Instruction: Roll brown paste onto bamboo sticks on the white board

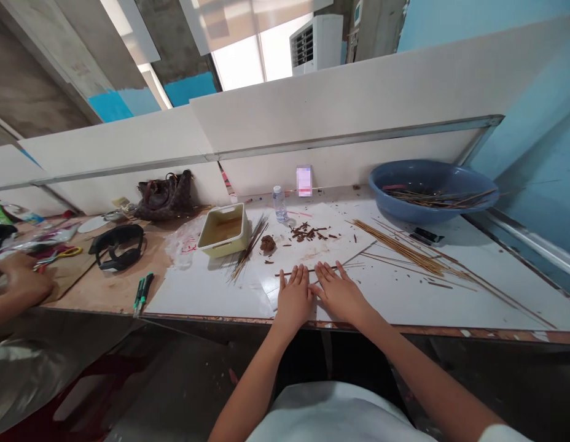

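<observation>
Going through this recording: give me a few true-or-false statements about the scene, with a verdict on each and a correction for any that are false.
The left hand and right hand grip the water bottle. False: both lie palm-down on the white board.
The blue plastic basin holds thin sticks. True.
A lump of brown paste lies on the white board. True.
The handbag sits right of the basin. False: it sits left of the cream tray.

Workbench [105, 294] inspected: white board sheeting [206, 294] over bare wood.
Resting directly on it: blue basin [432, 212], cream plastic tray [222, 230], thin sticks [405, 252], brown paste lump [267, 243], water bottle [279, 204], handbag [165, 197].
</observation>
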Demonstrator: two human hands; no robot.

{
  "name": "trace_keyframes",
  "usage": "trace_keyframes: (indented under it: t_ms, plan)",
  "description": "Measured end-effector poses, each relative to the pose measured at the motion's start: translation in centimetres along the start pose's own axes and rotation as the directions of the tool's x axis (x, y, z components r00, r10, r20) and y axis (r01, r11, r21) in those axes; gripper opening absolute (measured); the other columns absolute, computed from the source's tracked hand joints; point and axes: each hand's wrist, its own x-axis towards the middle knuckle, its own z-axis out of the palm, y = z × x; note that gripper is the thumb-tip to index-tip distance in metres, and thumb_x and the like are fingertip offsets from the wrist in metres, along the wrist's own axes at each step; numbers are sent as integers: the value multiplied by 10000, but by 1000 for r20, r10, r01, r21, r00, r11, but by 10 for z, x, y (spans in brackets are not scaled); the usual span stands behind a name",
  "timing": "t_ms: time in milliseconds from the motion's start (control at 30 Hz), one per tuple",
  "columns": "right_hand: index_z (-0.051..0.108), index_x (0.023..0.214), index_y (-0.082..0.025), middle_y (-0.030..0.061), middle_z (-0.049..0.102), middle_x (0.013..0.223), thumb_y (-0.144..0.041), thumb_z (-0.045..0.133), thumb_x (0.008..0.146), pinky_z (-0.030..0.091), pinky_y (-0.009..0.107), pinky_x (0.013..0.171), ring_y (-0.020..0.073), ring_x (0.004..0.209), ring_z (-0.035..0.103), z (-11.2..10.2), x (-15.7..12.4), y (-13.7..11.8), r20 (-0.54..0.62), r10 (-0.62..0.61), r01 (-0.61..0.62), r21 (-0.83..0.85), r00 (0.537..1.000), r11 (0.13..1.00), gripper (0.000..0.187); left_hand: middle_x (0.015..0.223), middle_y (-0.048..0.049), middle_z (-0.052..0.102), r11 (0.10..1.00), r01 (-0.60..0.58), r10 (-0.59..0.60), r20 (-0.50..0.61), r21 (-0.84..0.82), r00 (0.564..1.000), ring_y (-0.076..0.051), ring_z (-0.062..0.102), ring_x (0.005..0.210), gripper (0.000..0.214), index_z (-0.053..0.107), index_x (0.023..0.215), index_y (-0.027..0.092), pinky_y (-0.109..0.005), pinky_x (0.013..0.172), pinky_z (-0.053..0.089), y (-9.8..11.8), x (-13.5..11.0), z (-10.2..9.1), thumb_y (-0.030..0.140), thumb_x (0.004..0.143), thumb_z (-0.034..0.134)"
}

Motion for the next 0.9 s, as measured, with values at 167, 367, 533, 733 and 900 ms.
trace_keyframes:
  t_ms: [167, 367, 533, 733, 900]
  plan:
    - [383, 1750, -92, 219, 397, 1774, -550, 209, 1185, 142, 609, 1414, 304, 1691, 351, -3, 5, 2, 12, 12, -12, -14, 1000, 1000, 748, 1828, -102, 331, 998, 49, -48, 33, -43, 998, -257, 282, 1727, 642, 355, 1760, 129, -622, 1427, 143, 2, 4, -1, 290, 1140, 314]
    - [407, 1733, -63, 233, 408, 1766, -555, 193, 1186, 157, 604, 1412, 314, 1689, 355, -4, 5, 2, -11, 7, -8, -41, 1000, 999, 767, 1813, -115, 370, 996, 83, -82, 23, -25, 996, -260, 319, 1714, 628, 379, 1750, 124, -623, 1431, 121, 5, 3, -6, 275, 1143, 317]
    - [446, 1719, -83, 232, 444, 1751, -563, 222, 1188, 228, 582, 1400, 303, 1664, 409, 10, -7, 5, -29, 2, -3, -45, 1000, 999, 751, 1792, -112, 411, 996, 58, -59, -6, -60, 998, -280, 354, 1700, 613, 396, 1750, 167, -684, 1417, 104, 1, -14, -3, 367, 1179, 296]
    - [444, 1708, -28, 264, 433, 1747, -536, 280, 1182, 206, 547, 1409, 317, 1672, 391, -6, 24, 7, 3, 71, -71, -57, 997, 996, 750, 1804, -132, 380, 991, 130, -129, 18, -44, 991, -296, 333, 1708, 608, 413, 1743, 164, -697, 1405, 149, -2, 13, -13, 341, 1174, 295]
    - [430, 1723, -53, 252, 434, 1747, -602, 245, 1170, 241, 576, 1397, 327, 1661, 414, 16, -7, 8, -49, 26, -29, -56, 998, 998, 801, 1797, -121, 407, 995, 92, -94, -56, -30, 994, -306, 366, 1694, 623, 394, 1755, 181, -671, 1412, 186, -1, -20, 4, 397, 1178, 304]
